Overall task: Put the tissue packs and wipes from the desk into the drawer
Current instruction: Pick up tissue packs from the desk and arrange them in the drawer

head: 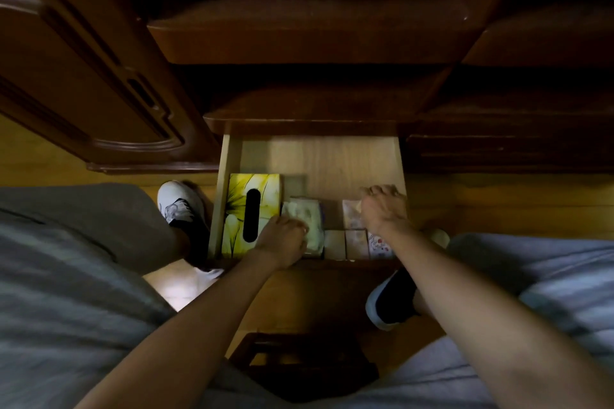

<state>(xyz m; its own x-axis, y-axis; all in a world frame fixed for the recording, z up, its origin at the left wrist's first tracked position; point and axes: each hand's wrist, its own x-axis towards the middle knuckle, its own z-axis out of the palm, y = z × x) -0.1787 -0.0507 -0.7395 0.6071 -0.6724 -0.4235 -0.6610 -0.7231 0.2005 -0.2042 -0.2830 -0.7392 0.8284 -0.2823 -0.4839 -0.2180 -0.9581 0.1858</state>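
Note:
The light wooden drawer [335, 159] stands pulled out below the dark desk. A yellow flowered tissue box [239, 206] lies along its left side. Beside it lies a pale green wipes pack [307, 214], and my left hand [282, 239] rests on its near left corner, fingers curled on it. Three small tissue packs [355, 244] stand in a row at the drawer's front. My right hand [383, 209] is closed on another small tissue pack [350, 217] near the drawer's right wall, just behind that row.
A dark wooden cabinet door [86, 83] hangs at the left. The desk edge [305, 109] overhangs the drawer's back. My two shoes [181, 206] sit on the wooden floor either side of the drawer, and a dark stool [299, 359] is under me.

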